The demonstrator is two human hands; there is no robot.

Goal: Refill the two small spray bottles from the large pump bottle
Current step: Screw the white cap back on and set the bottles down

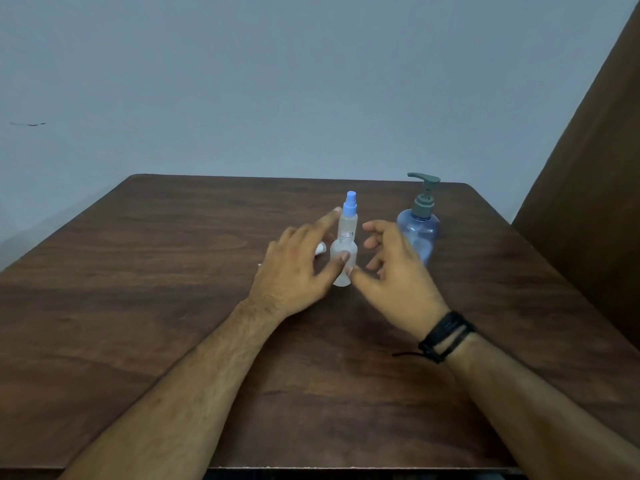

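Both forearms reach forward over the brown wooden desk [173,306], meeting near its middle. The left hand [298,265] is held palm down, its fingers spread and mostly straight; the forefinger stretches up beside the neck of the rear spray bottle [349,220], and the thumb lies against the side of the front spray bottle [343,261], a clear one with no cap on it. The right hand [391,268] is turned on its side, fingers loosely curled and apart, its thumb tip at the base of the front bottle; it grips nothing. A black wristband [446,336] circles the right wrist.

The rear bottle stands upright with a blue spray top and carries a small dark mark, too blurred to read. Both small bottles stand one behind the other between the two hands. The large pump bottle [419,226], blue with a grey-green pump, stands upright just right of the right hand. A small white object [320,249] shows behind the left hand's fingers.
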